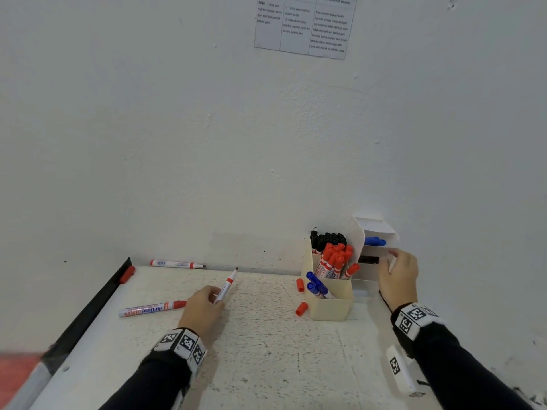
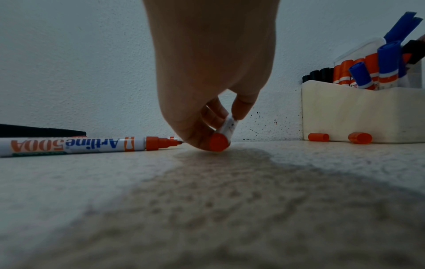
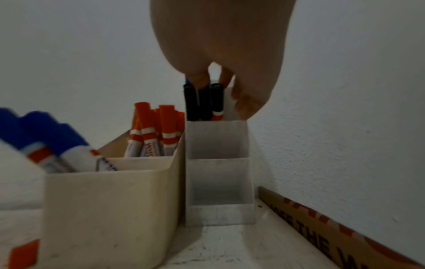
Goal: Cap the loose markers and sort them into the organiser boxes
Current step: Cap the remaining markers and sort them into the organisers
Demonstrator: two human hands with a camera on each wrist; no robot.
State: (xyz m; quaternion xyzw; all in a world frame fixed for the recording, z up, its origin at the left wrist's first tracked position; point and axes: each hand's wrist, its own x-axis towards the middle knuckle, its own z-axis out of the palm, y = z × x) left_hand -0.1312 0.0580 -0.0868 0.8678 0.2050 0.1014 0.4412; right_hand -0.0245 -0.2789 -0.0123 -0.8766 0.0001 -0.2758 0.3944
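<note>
My left hand pinches an uncapped red marker by its barrel, tip pointing at the wall; its red end is just above the table. Two more uncapped red markers lie on the table, one beside that hand and one along the wall. Loose red caps lie by the cream organiser, and a third lies at the left edge. My right hand is over the white organiser, fingertips on the tops of black markers standing in it.
The cream organiser holds blue, red and black capped markers. A black strip borders the table's left edge. A white tagged device lies at the right edge, and a printed cardboard strip runs along the wall. A paper sheet hangs above.
</note>
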